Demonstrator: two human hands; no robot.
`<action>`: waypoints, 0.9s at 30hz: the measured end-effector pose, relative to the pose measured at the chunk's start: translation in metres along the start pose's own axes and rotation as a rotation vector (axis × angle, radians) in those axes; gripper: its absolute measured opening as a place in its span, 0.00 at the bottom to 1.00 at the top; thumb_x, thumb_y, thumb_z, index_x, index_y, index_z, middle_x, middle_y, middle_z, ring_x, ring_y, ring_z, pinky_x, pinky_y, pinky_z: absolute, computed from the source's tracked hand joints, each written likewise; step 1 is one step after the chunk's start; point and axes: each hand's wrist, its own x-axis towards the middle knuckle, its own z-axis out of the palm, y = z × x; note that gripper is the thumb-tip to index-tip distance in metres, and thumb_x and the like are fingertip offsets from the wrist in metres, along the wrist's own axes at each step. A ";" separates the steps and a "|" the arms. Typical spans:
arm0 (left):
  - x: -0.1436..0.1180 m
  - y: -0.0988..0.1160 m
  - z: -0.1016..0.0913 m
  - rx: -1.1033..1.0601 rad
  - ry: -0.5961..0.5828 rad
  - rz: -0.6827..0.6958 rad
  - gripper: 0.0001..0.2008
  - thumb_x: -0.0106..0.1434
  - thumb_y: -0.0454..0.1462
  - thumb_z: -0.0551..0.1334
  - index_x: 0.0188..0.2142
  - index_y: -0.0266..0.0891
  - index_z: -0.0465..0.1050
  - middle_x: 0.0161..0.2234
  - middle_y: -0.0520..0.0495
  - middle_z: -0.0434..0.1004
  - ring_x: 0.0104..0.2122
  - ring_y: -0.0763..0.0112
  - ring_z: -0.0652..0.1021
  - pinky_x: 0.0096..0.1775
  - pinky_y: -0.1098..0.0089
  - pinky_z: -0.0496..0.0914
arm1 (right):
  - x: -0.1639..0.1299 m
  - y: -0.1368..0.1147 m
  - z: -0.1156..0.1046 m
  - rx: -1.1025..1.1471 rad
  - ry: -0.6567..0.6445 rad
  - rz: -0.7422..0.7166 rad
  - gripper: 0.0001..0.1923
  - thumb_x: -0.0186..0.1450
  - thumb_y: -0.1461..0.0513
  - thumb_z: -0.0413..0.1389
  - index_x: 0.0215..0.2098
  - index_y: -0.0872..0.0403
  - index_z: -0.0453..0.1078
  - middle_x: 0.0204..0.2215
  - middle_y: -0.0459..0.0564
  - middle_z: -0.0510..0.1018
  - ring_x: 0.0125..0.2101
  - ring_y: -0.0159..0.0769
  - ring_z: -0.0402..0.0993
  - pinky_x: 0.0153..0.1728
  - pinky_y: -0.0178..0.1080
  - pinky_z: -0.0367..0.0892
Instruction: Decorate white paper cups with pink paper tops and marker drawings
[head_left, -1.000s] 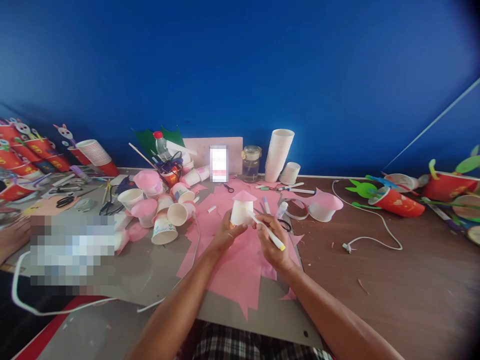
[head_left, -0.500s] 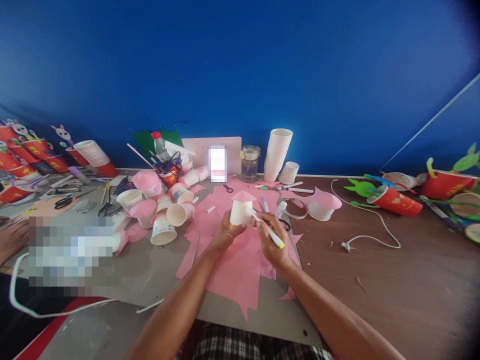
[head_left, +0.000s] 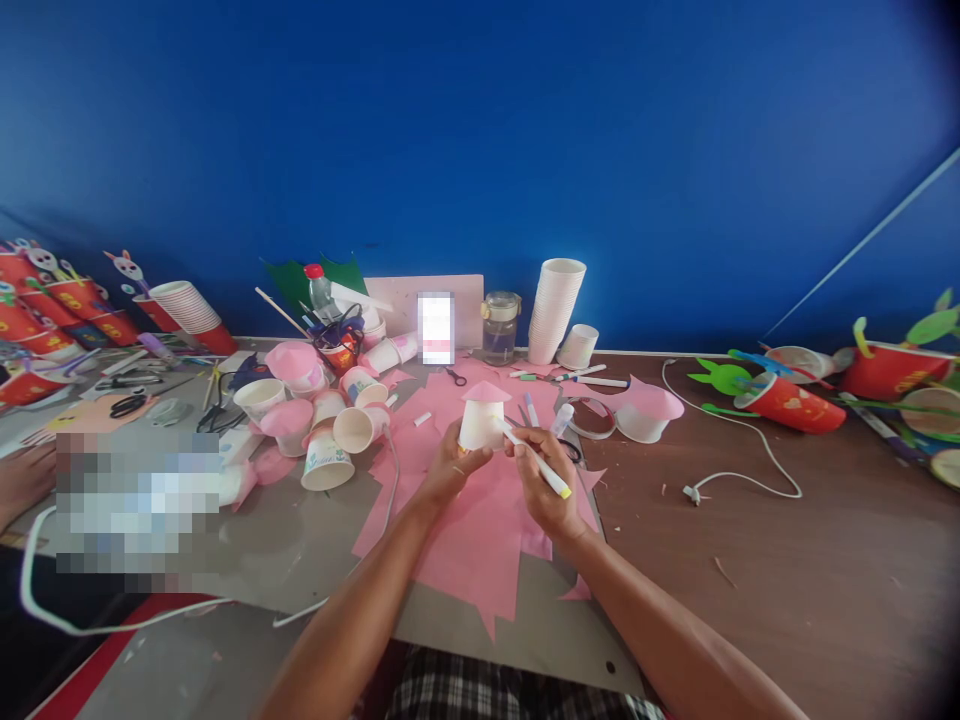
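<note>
My left hand point(head_left: 453, 468) is closed round the side of an upside-down white paper cup point(head_left: 480, 425). A pink paper cone point(head_left: 484, 393) sits on the cup like a roof. In my right hand point(head_left: 544, 485) is a white marker point(head_left: 546, 470) with a yellow end, its tip touching or very near the right side of the cup. Pink paper point(head_left: 480, 540) with jagged edges lies beneath both hands. A similar cup with a pink cone top point(head_left: 649, 412) stands to the right.
Several pink-topped and plain cups point(head_left: 327, 460) crowd the left. At the back stand a phone point(head_left: 436, 330), a lidded jar point(head_left: 501, 328) and a tall cup stack point(head_left: 556, 310). A white cable point(head_left: 757, 470) crosses the brown table. Another person's hand point(head_left: 26, 480) rests far left.
Almost nothing differs. Both hands keep hold of the cup and the marker in nearly the same position.
</note>
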 end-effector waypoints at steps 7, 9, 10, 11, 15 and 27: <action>0.002 -0.002 -0.001 0.002 -0.030 0.025 0.27 0.52 0.42 0.71 0.50 0.40 0.68 0.44 0.44 0.76 0.46 0.57 0.75 0.48 0.60 0.68 | 0.000 -0.002 0.000 -0.018 -0.012 -0.012 0.07 0.68 0.59 0.50 0.38 0.52 0.69 0.29 0.48 0.76 0.30 0.35 0.73 0.31 0.38 0.69; 0.002 -0.001 -0.001 0.009 -0.039 0.030 0.27 0.53 0.42 0.70 0.51 0.40 0.67 0.44 0.44 0.76 0.46 0.57 0.75 0.48 0.60 0.68 | 0.000 -0.002 0.000 -0.021 -0.012 -0.023 0.07 0.68 0.59 0.50 0.38 0.52 0.69 0.29 0.48 0.76 0.30 0.34 0.73 0.30 0.37 0.68; 0.001 -0.001 -0.001 0.014 -0.041 0.031 0.27 0.53 0.42 0.70 0.51 0.39 0.67 0.44 0.43 0.76 0.46 0.57 0.75 0.48 0.60 0.67 | 0.000 -0.002 0.000 -0.025 -0.011 -0.029 0.07 0.68 0.60 0.50 0.38 0.52 0.69 0.29 0.48 0.76 0.29 0.34 0.73 0.29 0.37 0.68; 0.001 -0.001 -0.001 0.020 -0.039 0.030 0.28 0.53 0.42 0.70 0.51 0.39 0.66 0.44 0.43 0.76 0.46 0.57 0.75 0.48 0.60 0.67 | 0.000 -0.002 0.000 -0.031 -0.010 -0.034 0.07 0.67 0.60 0.51 0.38 0.52 0.69 0.30 0.48 0.76 0.29 0.34 0.73 0.29 0.37 0.68; 0.001 -0.001 -0.001 0.024 -0.036 0.023 0.28 0.53 0.42 0.70 0.51 0.38 0.66 0.44 0.43 0.75 0.46 0.57 0.75 0.48 0.60 0.67 | -0.001 -0.002 -0.001 -0.070 -0.012 -0.043 0.07 0.67 0.60 0.51 0.39 0.52 0.69 0.32 0.49 0.77 0.29 0.34 0.72 0.29 0.37 0.67; 0.002 -0.001 0.000 -0.005 -0.021 0.021 0.27 0.51 0.42 0.71 0.48 0.39 0.67 0.42 0.45 0.76 0.44 0.59 0.75 0.47 0.61 0.67 | -0.003 -0.001 -0.002 -0.063 -0.019 -0.018 0.07 0.66 0.60 0.51 0.39 0.52 0.69 0.32 0.49 0.77 0.30 0.35 0.74 0.28 0.37 0.67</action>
